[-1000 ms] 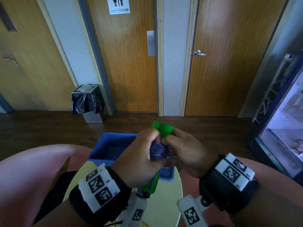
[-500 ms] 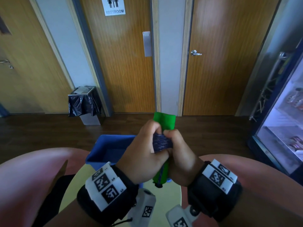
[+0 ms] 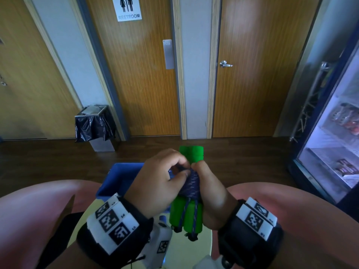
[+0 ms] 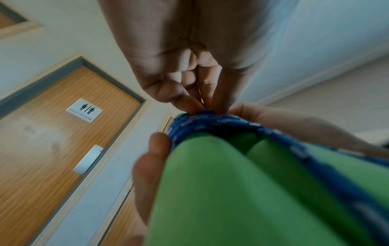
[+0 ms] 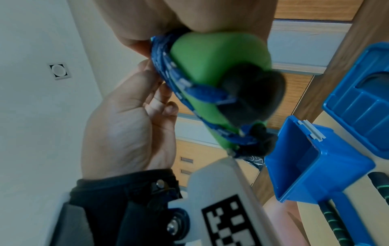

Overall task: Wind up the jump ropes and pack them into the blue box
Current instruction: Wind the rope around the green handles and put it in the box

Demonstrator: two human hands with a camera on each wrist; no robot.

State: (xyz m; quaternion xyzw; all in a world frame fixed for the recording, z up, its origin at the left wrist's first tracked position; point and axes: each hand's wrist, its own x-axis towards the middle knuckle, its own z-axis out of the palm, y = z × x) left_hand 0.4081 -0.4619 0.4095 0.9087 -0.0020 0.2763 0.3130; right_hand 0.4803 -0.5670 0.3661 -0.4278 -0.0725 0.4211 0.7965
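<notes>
Jump rope handles [image 3: 191, 214]: matt green foam look, smooth. Rope [image 3: 191, 184]: woven blue cord, pale flecks, rough braid. Blue box [image 5: 311, 168]: glossy moulded plastic. Doors [image 3: 139, 78]: wood grain, satin sheen. Push plate [image 3: 168, 54]: brushed metal. Bin liner [image 3: 93, 127]: shiny black plastic film.

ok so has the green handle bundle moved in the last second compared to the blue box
Yes. The green handles have turned from lying tilted across the blue box to standing nearly upright, and sit further right of it, gripped by the left hand and right hand.

green handles [image 3: 191, 154], navy cord [image 3: 190, 184] (pale flecks), blue box [image 3: 116, 183]
</notes>
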